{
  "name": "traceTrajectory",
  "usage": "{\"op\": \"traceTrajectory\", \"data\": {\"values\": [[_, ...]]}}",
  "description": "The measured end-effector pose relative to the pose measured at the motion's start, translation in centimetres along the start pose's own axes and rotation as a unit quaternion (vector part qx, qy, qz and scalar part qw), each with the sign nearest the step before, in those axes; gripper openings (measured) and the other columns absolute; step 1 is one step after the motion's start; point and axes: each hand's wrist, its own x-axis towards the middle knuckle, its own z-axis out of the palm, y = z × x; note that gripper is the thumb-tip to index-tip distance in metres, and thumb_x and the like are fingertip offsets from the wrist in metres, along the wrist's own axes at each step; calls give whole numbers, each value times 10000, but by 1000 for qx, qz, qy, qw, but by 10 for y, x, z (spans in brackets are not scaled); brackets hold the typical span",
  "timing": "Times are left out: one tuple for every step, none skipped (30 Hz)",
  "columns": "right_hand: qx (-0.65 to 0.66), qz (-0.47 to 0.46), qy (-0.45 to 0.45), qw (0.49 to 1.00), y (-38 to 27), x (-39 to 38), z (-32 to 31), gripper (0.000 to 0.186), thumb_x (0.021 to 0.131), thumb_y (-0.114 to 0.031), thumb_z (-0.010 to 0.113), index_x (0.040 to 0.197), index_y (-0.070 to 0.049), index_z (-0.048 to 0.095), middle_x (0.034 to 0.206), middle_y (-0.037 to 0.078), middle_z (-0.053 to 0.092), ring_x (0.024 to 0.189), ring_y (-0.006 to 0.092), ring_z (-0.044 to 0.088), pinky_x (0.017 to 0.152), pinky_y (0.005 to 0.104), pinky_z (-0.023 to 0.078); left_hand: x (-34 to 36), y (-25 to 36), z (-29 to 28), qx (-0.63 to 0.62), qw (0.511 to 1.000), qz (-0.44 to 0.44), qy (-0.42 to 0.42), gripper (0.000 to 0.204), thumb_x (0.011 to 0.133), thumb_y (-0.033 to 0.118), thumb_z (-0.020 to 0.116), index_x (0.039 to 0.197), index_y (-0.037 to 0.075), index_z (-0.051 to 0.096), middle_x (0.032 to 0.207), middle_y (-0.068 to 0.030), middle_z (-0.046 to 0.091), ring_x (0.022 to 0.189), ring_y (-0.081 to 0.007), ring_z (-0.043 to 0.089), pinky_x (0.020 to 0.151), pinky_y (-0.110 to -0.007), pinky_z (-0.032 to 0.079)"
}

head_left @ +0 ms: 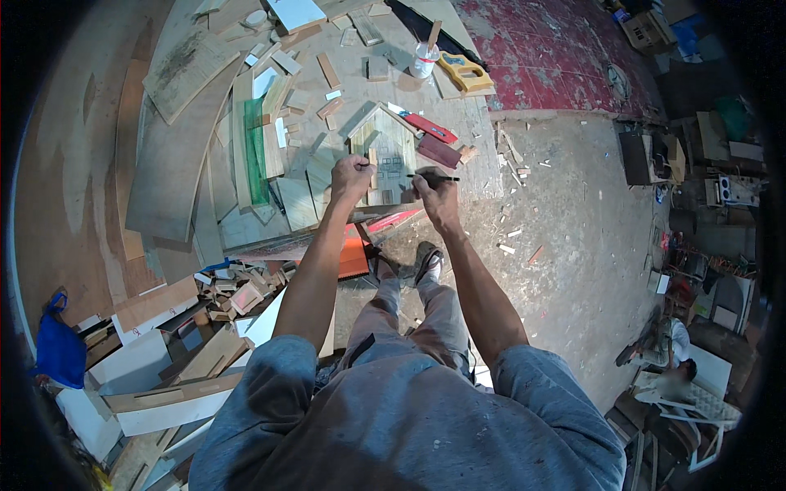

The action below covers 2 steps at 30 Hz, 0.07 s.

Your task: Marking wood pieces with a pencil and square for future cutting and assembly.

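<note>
A house-shaped wooden frame (396, 134) with a peaked top lies on the workbench before me, small window-like shapes on its panel. My right hand (436, 196) is at its lower right side, closed around a dark pen (442, 177) that points left toward the panel. On the frame's left side is my left hand (351, 176), its fingers pinched at a small light wood strip (373, 157); whether they grip it I cannot make out. Just right of the frame lie a red utility knife (431, 128) and a dark red block (439, 150).
Around the bench (483, 155) are wood offcuts, a green mesh strip (255, 151), a white glue pot (423, 62) with a stick, and a yellow-handled saw (465, 72). Scrap wood (176, 368) is heaped at lower left. Another person (673, 344) is at far right.
</note>
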Motion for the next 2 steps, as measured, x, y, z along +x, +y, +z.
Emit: {"op": "traceTrajectory", "data": {"values": [[-25,-8,-25,999,-2,6,4,148,958,-106,648,1038,17,668,810,64,665,692,146,613,640,284,489,1,-2,1,0,1000,-1,6,235,820,173,796,986,16,741,827,-91,730,757,-181,682,728,-323,541],[-50,-15,-49,997,-1,14,8,144,962,-109,646,1042,9,672,835,76,675,701,156,624,648,293,500,1,-6,4,3,1000,6,8,229,838,187,781,992,22,743,837,-92,733,763,-186,685,733,-327,544]]}}
